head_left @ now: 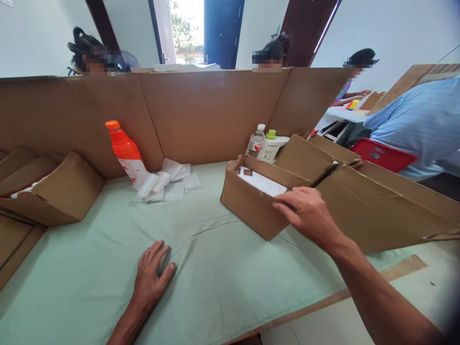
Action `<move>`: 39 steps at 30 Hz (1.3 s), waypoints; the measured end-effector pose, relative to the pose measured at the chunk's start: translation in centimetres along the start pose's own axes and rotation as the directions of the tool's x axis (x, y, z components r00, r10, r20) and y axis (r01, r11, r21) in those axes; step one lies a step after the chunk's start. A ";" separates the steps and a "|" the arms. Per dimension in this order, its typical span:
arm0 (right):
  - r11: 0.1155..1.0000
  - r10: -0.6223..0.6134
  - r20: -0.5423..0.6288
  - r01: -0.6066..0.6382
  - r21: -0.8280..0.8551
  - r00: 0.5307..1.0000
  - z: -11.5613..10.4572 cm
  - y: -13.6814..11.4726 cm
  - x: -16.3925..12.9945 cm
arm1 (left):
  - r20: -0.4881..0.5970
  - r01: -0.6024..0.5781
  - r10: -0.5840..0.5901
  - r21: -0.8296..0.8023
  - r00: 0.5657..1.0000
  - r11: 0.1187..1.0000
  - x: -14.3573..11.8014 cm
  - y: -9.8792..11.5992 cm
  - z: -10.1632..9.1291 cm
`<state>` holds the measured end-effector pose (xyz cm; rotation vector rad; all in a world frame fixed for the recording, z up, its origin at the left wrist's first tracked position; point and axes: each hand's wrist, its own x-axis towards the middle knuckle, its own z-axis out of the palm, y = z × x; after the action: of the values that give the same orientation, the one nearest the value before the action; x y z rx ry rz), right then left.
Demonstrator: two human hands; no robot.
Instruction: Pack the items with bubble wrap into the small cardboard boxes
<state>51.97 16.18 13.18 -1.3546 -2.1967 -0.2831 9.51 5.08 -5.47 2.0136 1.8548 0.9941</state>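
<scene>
While the left hand (153,275) lies spread on the cloth (89,282), the right hand (305,213) grips one open box (251,203) near three bottles (125,151)

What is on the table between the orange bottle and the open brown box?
In the head view, a pile of clear plastic packets and white rolls lies beside the orange plastic bottle; then bare green cloth reaches the open brown cardboard box.

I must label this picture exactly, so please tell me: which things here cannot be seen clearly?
- Head view: contents of the small cardboard box, mostly hidden by its walls; only a white sheet shows.
- Right hand fingertips, hidden behind the box rim.
- Labels on the clear bottle and white bottle, too small.
- Left box inside, covered by its flap.
</scene>
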 end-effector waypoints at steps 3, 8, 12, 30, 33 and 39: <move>0.974 -0.090 0.129 0.060 0.220 0.988 -3.1 -5.0 -3.1 | 0.033 0.168 -0.165 -0.189 0.986 0.967 -0.2 1.1 -1.3; 0.887 0.252 -0.133 -0.174 0.429 0.958 -5.1 -7.3 -6.3 | 0.138 0.266 -0.230 -0.380 0.963 0.886 -0.9 3.9 -2.9; 0.591 0.748 -0.121 -0.571 0.570 0.653 -1.9 -6.0 -9.6 | 0.195 0.224 -0.146 -0.478 0.970 0.850 1.0 5.8 -2.2; 0.253 0.293 0.603 -0.669 0.699 0.742 10.5 -13.1 -5.4 | -0.016 0.278 -0.448 -0.763 0.894 0.583 3.4 3.8 -3.5; 0.139 0.130 0.599 -0.612 0.778 0.790 13.2 -17.3 -1.1 | -0.198 0.242 -0.554 -0.747 0.808 0.619 3.4 1.4 -5.8; 0.249 0.012 0.579 -0.563 0.788 0.815 16.3 -16.5 4.4 | -0.257 0.223 -0.643 -0.792 0.722 0.568 2.3 -0.6 -5.9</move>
<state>30.51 18.90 3.64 -1.0560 -1.6890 1.4849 5.33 5.72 -0.72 0.7528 1.6349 1.8453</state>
